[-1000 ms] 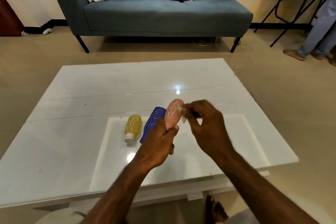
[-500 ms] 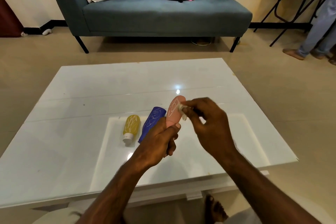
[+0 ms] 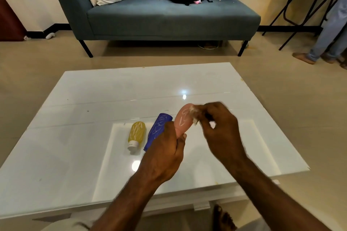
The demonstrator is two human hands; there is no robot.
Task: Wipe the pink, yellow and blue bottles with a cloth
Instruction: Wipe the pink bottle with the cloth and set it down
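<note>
A person sits at a glossy white low table [image 3: 78,137] that fills the middle of the frame. Just right of centre, the left hand [image 3: 165,157] is wrapped around the lower end of a pink bottle [image 3: 183,121], holding it above the table with its rounded end pointing up and away; white scribble marks show on its side. The right hand [image 3: 219,129], slightly blurred, pinches a small whitish cloth [image 3: 193,115] against the bottle's upper right side. Left of the hands, a blue bottle [image 3: 158,127] and a yellow bottle [image 3: 136,133] with a white cap lie side by side on the table, both scribbled with white lines. What the bottles contain cannot be seen.
</note>
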